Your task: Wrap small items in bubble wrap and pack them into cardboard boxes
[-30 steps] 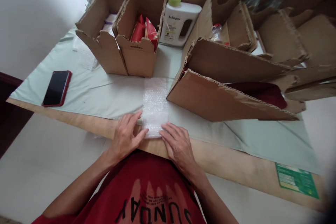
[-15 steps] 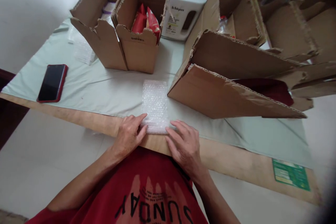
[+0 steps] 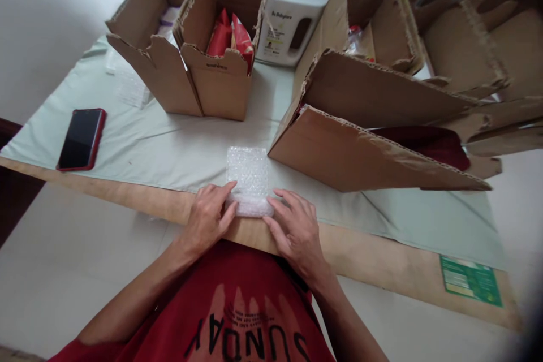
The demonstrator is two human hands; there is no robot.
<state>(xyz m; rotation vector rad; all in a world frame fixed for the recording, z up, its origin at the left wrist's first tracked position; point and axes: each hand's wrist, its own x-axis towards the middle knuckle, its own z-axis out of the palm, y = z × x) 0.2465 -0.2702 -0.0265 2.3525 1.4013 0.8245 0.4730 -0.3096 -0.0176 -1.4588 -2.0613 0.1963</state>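
A strip of clear bubble wrap (image 3: 248,172) lies at the table's front edge, its near end rolled into a thick white bundle. What is inside the roll, if anything, cannot be made out. My left hand (image 3: 211,210) grips the roll's left end between thumb and index finger. At the right end, my right hand (image 3: 293,223) holds it with thumb and fingers. The far part of the strip lies flat on the pale green cloth (image 3: 186,153).
Two cardboard boxes (image 3: 223,87) stand at the back left, one with red packets. A white bottle (image 3: 288,25) is beside them. More cardboard boxes (image 3: 339,147) fill the right. A phone (image 3: 81,138) lies left, near folded bubble wrap (image 3: 129,87); a green card (image 3: 470,280) is at right.
The flat part of the bubble wrap has become shorter, and the roll at its near end is thicker. Both hands stay at the roll's ends. The view has shifted slightly.
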